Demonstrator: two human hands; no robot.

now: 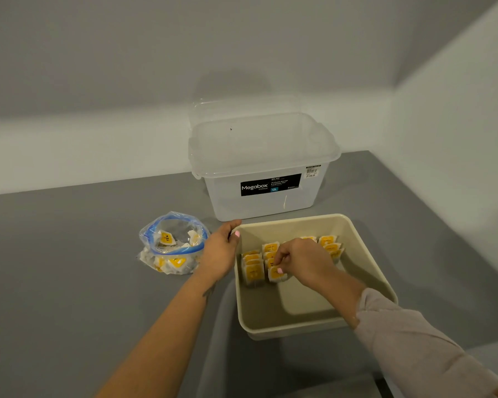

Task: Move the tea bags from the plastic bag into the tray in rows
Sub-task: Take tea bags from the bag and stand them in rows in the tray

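Behind tray (368, 254) clear storage box (263, 168); left hand (219, 251) grips rim, right-hand fingers (279, 261) pinch tea bag (275, 275).

Looks like a plain room in a home, perhaps a pantry or utility corner. Bare pale walls (127, 67) meeting at a corner behind a smooth grey bench (69, 254). Household goods only: a clear lidded storage box (259, 168) with its shop label and price sticker still on, a beige tray (371, 268), a zip-top plastic bag (173, 242).
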